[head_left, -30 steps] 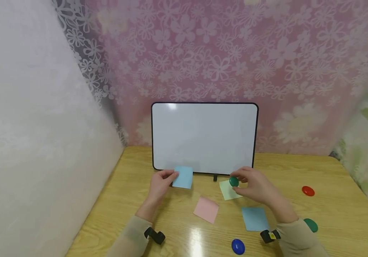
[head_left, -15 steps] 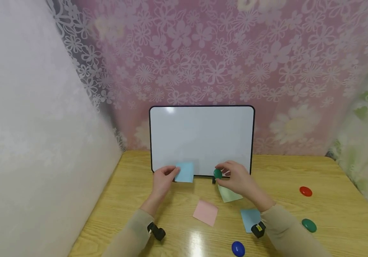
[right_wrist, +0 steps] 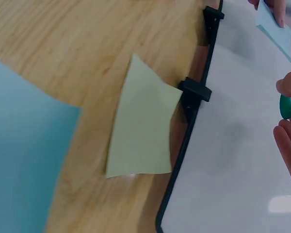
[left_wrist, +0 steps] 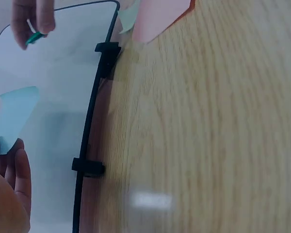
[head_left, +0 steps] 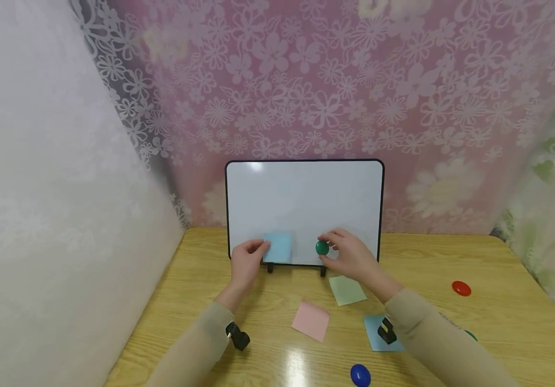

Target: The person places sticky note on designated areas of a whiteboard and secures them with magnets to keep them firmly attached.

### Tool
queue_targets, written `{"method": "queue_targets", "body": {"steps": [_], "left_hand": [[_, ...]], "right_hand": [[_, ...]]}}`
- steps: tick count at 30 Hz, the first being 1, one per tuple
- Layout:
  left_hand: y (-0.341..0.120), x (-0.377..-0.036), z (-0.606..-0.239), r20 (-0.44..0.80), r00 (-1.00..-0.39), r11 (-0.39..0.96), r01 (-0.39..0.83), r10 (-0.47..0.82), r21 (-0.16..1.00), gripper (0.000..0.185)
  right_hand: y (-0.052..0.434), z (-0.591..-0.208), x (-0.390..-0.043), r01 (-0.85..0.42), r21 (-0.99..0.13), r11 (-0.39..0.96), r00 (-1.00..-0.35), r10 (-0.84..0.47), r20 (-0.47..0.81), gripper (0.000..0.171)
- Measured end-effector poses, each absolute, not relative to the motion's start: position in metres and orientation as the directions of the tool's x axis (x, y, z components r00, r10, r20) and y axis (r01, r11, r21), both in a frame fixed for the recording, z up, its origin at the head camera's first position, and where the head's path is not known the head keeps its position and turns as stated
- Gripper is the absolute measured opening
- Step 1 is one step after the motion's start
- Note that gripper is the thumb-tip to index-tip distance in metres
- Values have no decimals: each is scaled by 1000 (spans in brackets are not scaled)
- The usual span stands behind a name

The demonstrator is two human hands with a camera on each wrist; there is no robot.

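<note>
Left hand (head_left: pixel 247 258): thumb and fingertips pinch the left edge of a blue note (head_left: pixel 277 248), held flat against the lower left of the whiteboard (head_left: pixel 306 199). In the left wrist view the note (left_wrist: pixel 14 114) lies on the board face with the fingertips at its near corner. Judgement: the note is thin, light paper, floppy and easily creased; best held at one edge so the middle stays free.

Right hand (head_left: pixel 350 258): thumb and forefinger pinch a green magnet (head_left: pixel 322 248) by its rim, other fingers loosely curled beside it. The magnet sits in front of the lower middle of the board, just right of the note and apart from it. Cannot tell whether it touches the board; the right wrist view shows the magnet (right_wrist: pixel 288 107) close over the white surface. Judgement: small, hard, smooth disc, light but likely to snap toward the board when near; a rim pinch suits it.

The board stands upright on two black feet at the back edge of the worktop (head_left: pixel 200 312).

Elsewhere on the worktop:
- green note (head_left: pixel 347 290), near the board's right foot
- pink note (head_left: pixel 311 320), toward the front middle
- second blue note (head_left: pixel 371 328), partly under the right sleeve
- blue magnet (head_left: pixel 360 374), front edge
- red magnet (head_left: pixel 461 288), right side
</note>
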State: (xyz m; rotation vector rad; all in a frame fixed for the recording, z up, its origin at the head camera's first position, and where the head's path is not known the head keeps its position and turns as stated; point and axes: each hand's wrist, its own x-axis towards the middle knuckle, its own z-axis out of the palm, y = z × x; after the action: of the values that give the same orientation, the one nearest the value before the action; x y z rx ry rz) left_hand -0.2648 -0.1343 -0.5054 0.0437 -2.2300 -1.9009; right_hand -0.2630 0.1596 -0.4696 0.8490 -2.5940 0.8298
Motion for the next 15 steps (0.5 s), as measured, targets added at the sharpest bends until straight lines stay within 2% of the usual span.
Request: {"method": "queue_targets", "body": {"steps": [8, 15], "left_hand": [[-134, -276, -500, 203, -967, 255, 160, -154, 954, 24], [-133, -286, -490, 215, -965, 233, 176, -152, 956, 24]], "right_hand": [[146, -451, -274, -647, -343, 682, -742, -459, 488, 46], [130, -429, -287, -683, -249, 686, -689, -493, 532, 45]]}}
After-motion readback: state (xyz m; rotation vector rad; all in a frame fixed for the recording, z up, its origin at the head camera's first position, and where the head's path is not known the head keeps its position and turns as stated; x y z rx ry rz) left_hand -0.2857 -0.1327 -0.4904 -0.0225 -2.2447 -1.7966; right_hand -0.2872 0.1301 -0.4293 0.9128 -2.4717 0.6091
